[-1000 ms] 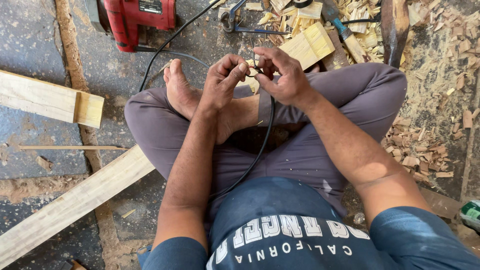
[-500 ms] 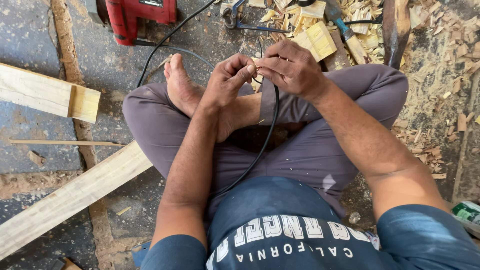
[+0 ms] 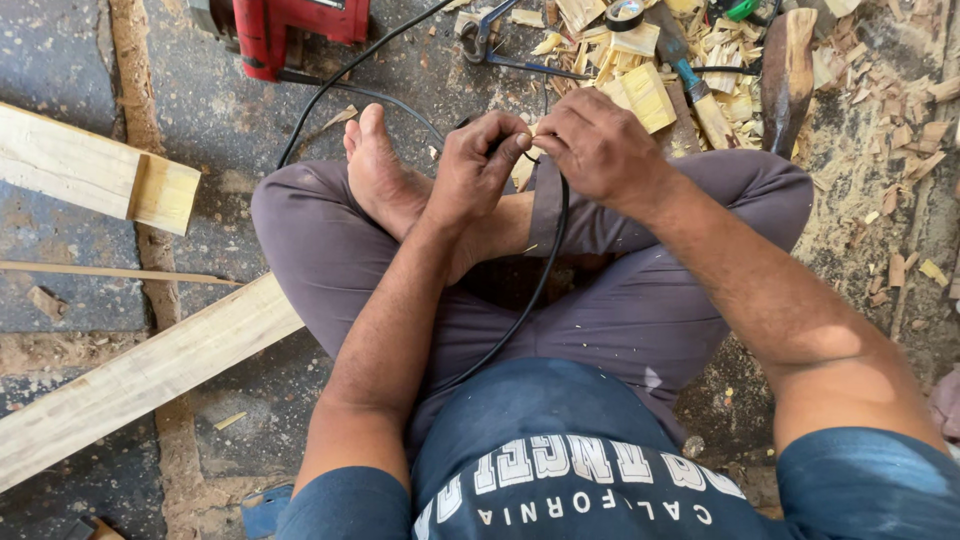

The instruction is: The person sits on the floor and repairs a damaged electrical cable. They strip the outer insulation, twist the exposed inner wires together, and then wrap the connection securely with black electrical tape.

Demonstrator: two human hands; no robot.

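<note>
Nearby, hands [image 3: 540, 150] pinch cable [image 3: 520, 310] amid wood scraps [image 3: 640, 90].

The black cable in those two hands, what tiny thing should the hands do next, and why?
Probably keep the left hand pinching the black cable steady while the right hand works at its end. Both hands meet at one spot above the crossed legs, fingertips close together. The rest of the cable hangs loose down to the lap, so it could slip.
</note>
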